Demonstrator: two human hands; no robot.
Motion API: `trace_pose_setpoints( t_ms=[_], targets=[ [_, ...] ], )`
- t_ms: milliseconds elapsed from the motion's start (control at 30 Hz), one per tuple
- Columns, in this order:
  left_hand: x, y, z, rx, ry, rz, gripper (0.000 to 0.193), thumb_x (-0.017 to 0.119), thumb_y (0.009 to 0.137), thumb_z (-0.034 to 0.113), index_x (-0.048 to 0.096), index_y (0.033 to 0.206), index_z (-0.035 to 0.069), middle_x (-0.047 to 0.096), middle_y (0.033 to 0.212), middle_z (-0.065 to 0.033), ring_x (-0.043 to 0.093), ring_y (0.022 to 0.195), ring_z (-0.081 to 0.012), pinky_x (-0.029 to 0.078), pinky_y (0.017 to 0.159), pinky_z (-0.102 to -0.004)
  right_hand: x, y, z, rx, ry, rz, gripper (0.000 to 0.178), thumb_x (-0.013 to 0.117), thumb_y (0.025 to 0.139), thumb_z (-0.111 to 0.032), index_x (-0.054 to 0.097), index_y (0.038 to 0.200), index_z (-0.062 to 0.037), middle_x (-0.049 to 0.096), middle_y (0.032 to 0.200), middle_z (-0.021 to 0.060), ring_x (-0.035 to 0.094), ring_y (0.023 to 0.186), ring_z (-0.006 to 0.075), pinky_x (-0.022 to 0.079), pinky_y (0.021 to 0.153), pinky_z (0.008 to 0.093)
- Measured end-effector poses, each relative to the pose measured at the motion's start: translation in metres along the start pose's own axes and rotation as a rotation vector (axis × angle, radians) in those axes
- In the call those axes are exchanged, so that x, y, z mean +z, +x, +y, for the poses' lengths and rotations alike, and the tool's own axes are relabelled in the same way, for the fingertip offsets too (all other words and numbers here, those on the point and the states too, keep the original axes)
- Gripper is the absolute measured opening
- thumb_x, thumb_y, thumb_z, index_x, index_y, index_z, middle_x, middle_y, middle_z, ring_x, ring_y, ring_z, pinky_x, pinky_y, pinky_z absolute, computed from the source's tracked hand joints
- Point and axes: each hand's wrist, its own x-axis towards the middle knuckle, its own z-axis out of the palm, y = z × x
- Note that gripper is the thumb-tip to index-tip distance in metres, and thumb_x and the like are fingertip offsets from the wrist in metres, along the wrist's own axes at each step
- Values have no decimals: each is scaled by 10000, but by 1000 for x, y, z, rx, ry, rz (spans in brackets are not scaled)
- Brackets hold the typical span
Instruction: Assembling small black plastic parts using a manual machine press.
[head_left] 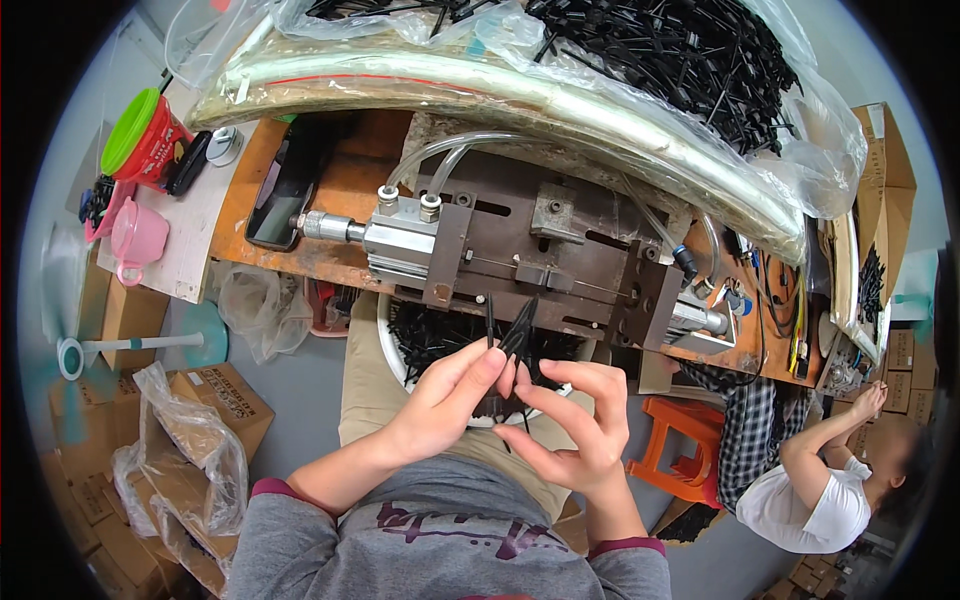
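My left hand is closed on several thin black plastic pieces, pinched between thumb and fingers. Their pointed ends stick up toward the near edge of a dark metal fixture. Just right of them is my right hand, its thumb and fingers apart and curved toward the pieces, with no piece plainly gripped. Beneath both hands, a white basket of similar black pieces rests at my lap, partly hidden by the hands. A small dark block sits mid-fixture on a thin rod.
Air cylinders with clear hoses flank the fixture on the wooden bench. Behind it lies a plastic bag heaped with black pieces. A phone and pink cup are at left. An orange stool and another person are at right.
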Motion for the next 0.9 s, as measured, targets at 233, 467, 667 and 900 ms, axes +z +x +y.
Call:
trace_pose_setpoints(
  t_ms=[233, 467, 667, 900],
  targets=[
    [6, 0, -3, -69, 40, 24, 403, 325, 1066, 365, 526, 939, 40, 544, 890, -25, 488, 789, -82, 420, 723, -233, 3, 2, -1, 6, 55, -62, 381, 817, 605, -29, 711, 970, -53, 621, 995, 67, 593, 817, 229, 475, 712, 338],
    [-7, -2, -10, -182, -175, -15, 358, 358, 1060, 357, 502, 940, 52, 620, 985, -85, 515, 682, -86, 438, 615, -213, 4, 11, 13, 85, -11, 40, 291, 743, 683, 87, 648, 953, 36, 632, 1165, 195, 655, 973, 348, 547, 805, 376],
    [-6, -7, 8, -204, -175, 52, 275, 405, 1052, 282, 511, 1000, 34, 628, 1031, -116, 519, 660, -84, 425, 575, -203, 14, 20, 25, 14, -287, -160, 226, 727, 726, 20, 621, 925, 16, 637, 1225, 178, 677, 785, 274, 542, 673, 329],
    [-7, -13, 13, -138, -220, 71, 272, 399, 1052, 269, 515, 974, 36, 615, 1037, -142, 525, 701, -97, 440, 592, -217, 8, 32, 14, 54, -445, -287, 225, 734, 726, -26, 610, 914, -16, 651, 1218, 140, 626, 594, 206, 499, 558, 299]
  ],
)
